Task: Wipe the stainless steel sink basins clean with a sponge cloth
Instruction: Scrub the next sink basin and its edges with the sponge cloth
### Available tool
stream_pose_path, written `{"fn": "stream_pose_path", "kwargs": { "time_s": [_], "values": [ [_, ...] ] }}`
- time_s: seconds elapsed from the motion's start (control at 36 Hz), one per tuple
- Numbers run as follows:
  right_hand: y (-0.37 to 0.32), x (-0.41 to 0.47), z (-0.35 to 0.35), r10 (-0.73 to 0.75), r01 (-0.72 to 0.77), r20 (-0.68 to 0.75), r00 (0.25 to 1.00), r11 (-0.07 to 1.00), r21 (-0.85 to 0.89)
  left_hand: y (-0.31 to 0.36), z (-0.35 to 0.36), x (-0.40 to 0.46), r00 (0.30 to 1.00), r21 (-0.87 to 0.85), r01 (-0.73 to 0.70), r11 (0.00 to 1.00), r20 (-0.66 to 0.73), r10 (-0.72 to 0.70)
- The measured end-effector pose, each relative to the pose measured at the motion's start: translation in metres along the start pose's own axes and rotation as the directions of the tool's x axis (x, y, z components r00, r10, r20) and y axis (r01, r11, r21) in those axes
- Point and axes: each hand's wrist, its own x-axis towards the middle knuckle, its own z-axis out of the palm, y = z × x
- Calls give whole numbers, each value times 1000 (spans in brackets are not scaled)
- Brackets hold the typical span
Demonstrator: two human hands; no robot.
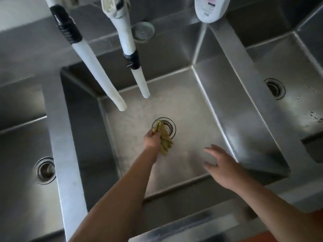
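The crumpled olive-yellow sponge cloth (163, 138) hangs bunched from the left hand (152, 139), down in the middle stainless steel basin (183, 105), right over the near-left edge of its round perforated drain strainer (165, 127). The left fingers are curled round the upper part of the cloth; its lower end dangles limp. It looks soft, light and probably wet, so I'd guess it will fold and slip rather than hold any shape. Opening it flat under the palm should wipe better than this wadded grip.

The right hand (222, 167) hovers over the near-right part of the same basin, fingers spread and relaxed, holding nothing.

Two white hoses with black tape wraps (97, 67) hang from the far side over the basin floor. Whether water runs from them I cannot tell. A grey round disc (143, 32) lies on the far ledge, and a white plastic bottle (212, 8) is cut off at the top edge. The left basin (22, 145) and right basin (288, 67) each show a drain. Specks mark the right one's floor. The scene is dim, and whether the cloth touches the strainer is unclear.
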Motion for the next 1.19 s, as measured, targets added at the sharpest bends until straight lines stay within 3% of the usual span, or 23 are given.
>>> {"fn": "stream_pose_path", "kwargs": {
  "time_s": [0.06,0.14,0.25,0.31,0.42,0.44,0.5,0.53,0.56,0.58,0.67,0.75,0.81,0.86,0.92,0.97,1.06,1.11,1.19],
  "values": [
    [-2,30,7,9,-9,96,995,1000,0,12,-28,23,992,3,-52,999,-115,52],
    [-2,73,8,11,-5,137,991,999,-39,33,-58,53,947,155,-148,977,-261,185],
    [2,118,1,-11,25,131,991,994,-107,62,-70,89,802,408,-281,869,-398,446],
    [5,136,-4,-25,43,120,992,988,-148,75,-64,107,757,615,-307,726,-305,579],
    [16,158,-9,-32,58,106,994,966,-253,78,-40,146,858,849,-263,458,-11,514],
    [18,161,-9,-37,65,101,994,957,-283,72,-34,147,836,869,-313,384,59,546],
    [21,165,-7,-50,83,107,993,937,-339,50,-28,144,725,836,-447,318,131,676],
    [21,165,-5,-60,99,117,991,927,-363,36,-27,136,705,862,-454,227,191,683],
    [22,164,-2,-68,116,136,988,915,-387,21,-27,129,696,894,-435,110,256,671],
    [22,163,0,-70,131,161,984,905,-406,6,-29,120,704,896,-440,63,300,644],
    [21,156,10,-37,138,241,970,897,-420,-33,-31,84,746,833,-550,50,464,477],
    [19,148,17,19,98,271,962,906,-412,-63,-31,51,756,804,-593,-41,574,315],
    [19,145,19,42,75,283,958,918,-389,-74,-31,34,779,809,-588,5,564,274],
    [20,143,19,52,61,292,955,928,-367,-78,-32,20,790,793,-594,136,544,281],
    [23,142,19,58,52,298,953,936,-347,-75,-33,8,820,743,-570,352,488,300],
    [26,143,18,56,50,302,952,942,-331,-65,-32,3,893,696,-448,562,373,251],
    [31,145,18,46,50,303,952,952,-302,-38,-27,11,982,442,-186,877,44,186],
    [36,145,18,34,65,314,949,952,-299,-12,-24,25,965,255,-171,952,-154,214],
    [42,145,18,20,92,337,941,945,-313,32,-15,55,890,193,-285,939,-310,334]
  ]
}}
